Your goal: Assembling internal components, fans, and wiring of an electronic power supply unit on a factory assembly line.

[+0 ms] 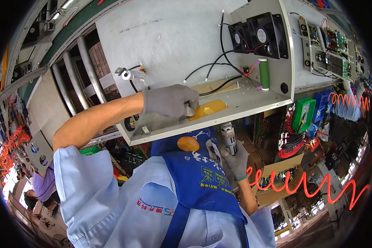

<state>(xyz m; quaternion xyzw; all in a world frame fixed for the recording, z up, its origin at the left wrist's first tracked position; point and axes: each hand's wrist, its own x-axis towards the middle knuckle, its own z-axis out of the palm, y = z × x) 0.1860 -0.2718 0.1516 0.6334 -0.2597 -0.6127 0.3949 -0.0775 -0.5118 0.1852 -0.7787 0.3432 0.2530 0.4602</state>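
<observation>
My left hand (169,101), in a grey glove, reaches over the front wall of a light grey metal chassis (252,106). Its fingers are curled and pinched together beside a yellow sheet (213,109) on the chassis floor; what they hold, if anything, is hidden. A small pale piece (209,110) lies on the sheet. My right hand (237,160), also gloved, is wrapped round a grey power screwdriver (228,136), held upright just outside the front wall. Inside the chassis, a green cylindrical resistor (264,74) stands near the right end, by two black fans (262,36) and loose black cables (223,62).
Metal rollers (84,62) lie left of the chassis. A circuit board assembly (330,53) sits to its right. Green (304,115) and blue bins (320,106), a cardboard box of parts (279,180) and a red coiled hose (306,186) are at the right. Other people work at both sides.
</observation>
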